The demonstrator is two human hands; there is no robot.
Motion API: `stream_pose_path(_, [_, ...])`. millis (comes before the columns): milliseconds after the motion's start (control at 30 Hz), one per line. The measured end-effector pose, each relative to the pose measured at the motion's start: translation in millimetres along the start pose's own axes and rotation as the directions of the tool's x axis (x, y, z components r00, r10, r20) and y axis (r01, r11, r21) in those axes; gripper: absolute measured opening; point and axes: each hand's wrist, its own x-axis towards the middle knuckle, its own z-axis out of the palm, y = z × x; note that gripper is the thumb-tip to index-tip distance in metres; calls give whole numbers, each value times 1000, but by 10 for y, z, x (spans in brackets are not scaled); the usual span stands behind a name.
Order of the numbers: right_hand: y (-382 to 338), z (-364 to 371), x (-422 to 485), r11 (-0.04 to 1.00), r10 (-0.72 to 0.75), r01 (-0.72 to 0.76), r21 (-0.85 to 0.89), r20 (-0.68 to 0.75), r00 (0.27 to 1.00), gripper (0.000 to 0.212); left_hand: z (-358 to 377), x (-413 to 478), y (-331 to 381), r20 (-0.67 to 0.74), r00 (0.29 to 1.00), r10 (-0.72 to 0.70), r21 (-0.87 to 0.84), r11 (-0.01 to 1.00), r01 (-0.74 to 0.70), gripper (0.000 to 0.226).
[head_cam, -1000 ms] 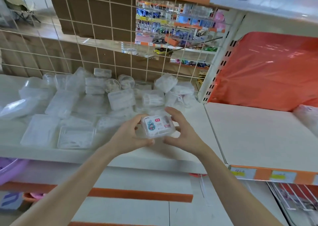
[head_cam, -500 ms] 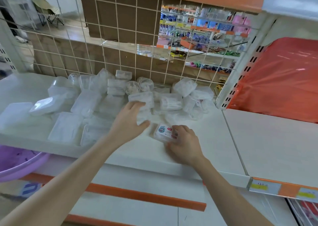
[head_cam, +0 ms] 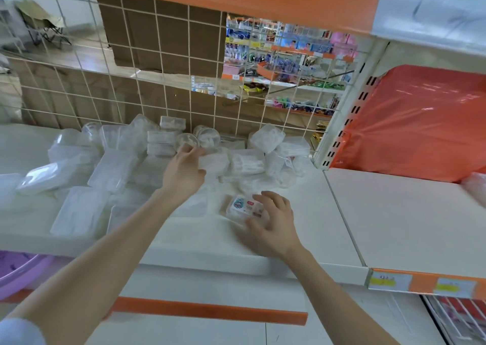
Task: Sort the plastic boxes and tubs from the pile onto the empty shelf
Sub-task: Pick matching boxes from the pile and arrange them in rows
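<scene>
A pile of clear plastic boxes and tubs [head_cam: 131, 158] lies on the white shelf [head_cam: 302, 242], against the wire grid. My left hand [head_cam: 184, 168] reaches into the pile, with fingers and thumb curled around the end of a clear rectangular box [head_cam: 214, 162]. A small box with a colourful label [head_cam: 243, 208] rests flat on the shelf in front of the pile. My right hand [head_cam: 273, 221] lies over its right side with fingers spread and the thumb at its front edge. To the right is a bare white shelf section [head_cam: 394, 213].
A wire grid [head_cam: 157, 82] backs the shelf. A perforated upright [head_cam: 349, 108] divides the two sections. An orange plastic sheet [head_cam: 420, 121] covers the back of the right section. A purple basin [head_cam: 15, 273] sits on the lower shelf at left.
Both hands held the labelled box in the air; my right hand set it down on the shelf and loosened. My left hand moved away into the pile and closed on a clear box.
</scene>
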Motion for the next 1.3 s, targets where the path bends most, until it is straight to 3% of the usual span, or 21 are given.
stream_pose_path(100, [-100, -80, 42, 952, 48, -15, 305, -101, 994, 57, -61, -165, -19, -210, 924, 319, -72, 938, -340, 37])
stream_pose_path(200, [-290, -247, 179, 779, 142, -125, 615, 22, 990, 31, -92, -284, -87, -355, 750, 559, -50, 789, -612, 27])
stream_pose_path(267, [-385, -340, 253, 698, 65, -152, 700, 150, 987, 35, -96, -355, -110, -381, 687, 619, -49, 728, -684, 29])
stream_pose_path(400, [-539, -382, 277, 737, -87, -110, 667, 255, 963, 52, -89, -486, -100, -412, 607, 680, -21, 659, -752, 32])
stream_pose_path(467, [-565, -363, 266, 754, -71, -103, 649, 236, 969, 57, -97, -512, -102, -373, 639, 672, -35, 678, -734, 31])
stream_pose_path(533, [-544, -350, 257, 780, -58, -80, 620, 200, 978, 59, -137, -528, -104, -258, 737, 624, -99, 742, -663, 38])
stream_pose_path(600, [-500, -355, 254, 806, -74, -44, 590, 175, 982, 59, -204, -558, -84, -71, 858, 508, -234, 828, -510, 66])
stream_pose_path(667, [-451, -376, 260, 818, -102, -12, 575, 165, 981, 61, -253, -568, -64, 97, 919, 383, -330, 883, -334, 95])
stream_pose_path(733, [-412, -396, 259, 817, -129, 5, 577, 174, 976, 62, -270, -548, -74, 174, 927, 333, -300, 914, -272, 106])
stream_pose_path(833, [-371, -411, 236, 851, -146, 15, 525, 210, 967, 60, -260, -522, -87, 219, 924, 312, -225, 938, -264, 93])
stream_pose_path(1033, [-362, -402, 167, 960, -253, 222, 171, 195, 947, 73, -93, -552, 37, 239, 913, 330, -234, 932, -276, 89])
stream_pose_path(1167, [-223, -486, 72, 986, -135, 120, 113, 132, 982, 68, 126, -528, 177, 234, 907, 351, -281, 917, -282, 84])
stream_pose_path(1300, [46, -623, -78, 993, 101, -100, 64, -12, 995, 60, 348, -518, 265, 320, 869, 378, -219, 922, -321, 79])
